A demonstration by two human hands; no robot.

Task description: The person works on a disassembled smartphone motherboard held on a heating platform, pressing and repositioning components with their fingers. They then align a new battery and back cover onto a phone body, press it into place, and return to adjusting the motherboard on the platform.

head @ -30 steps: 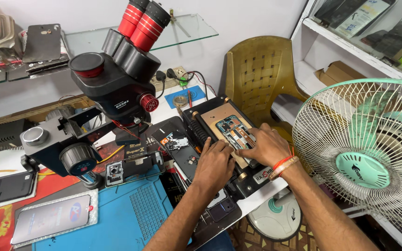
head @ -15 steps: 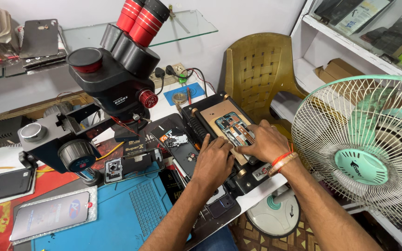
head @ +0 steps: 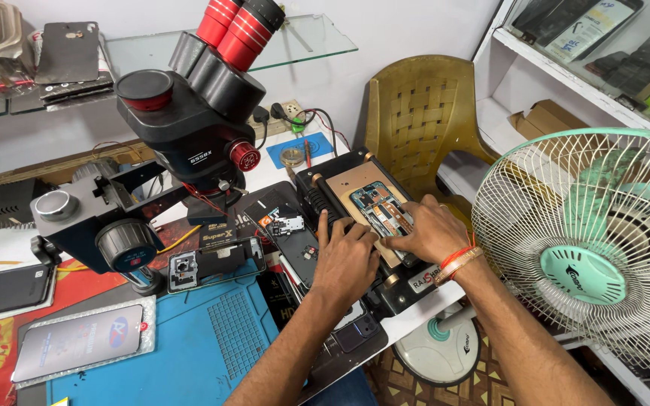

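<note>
An opened phone [head: 382, 207] with its insides showing lies on the tan plate of a black box-shaped machine [head: 323, 180] at the bench's right end. My left hand [head: 346, 257] rests on the machine's near left side, fingers curled down at the phone's lower edge. My right hand [head: 424, 230] lies flat over the phone's near end, fingers pressing on it. An orange thread band circles my right wrist. Whether either hand grips the phone or only presses it I cannot tell.
A black stereo microscope [head: 189, 120] with red eyepieces stands left of the machine. A blue work mat [head: 189, 346], a phone screen in a sleeve [head: 80, 342] and loose phone parts [head: 287, 225] lie nearby. A green table fan [head: 588, 248] stands at right, a brown plastic chair [head: 415, 113] behind.
Both hands stay on the phone and machine. The view has shifted slightly, and my right hand's fingers have slid a little along the phone's near end.
</note>
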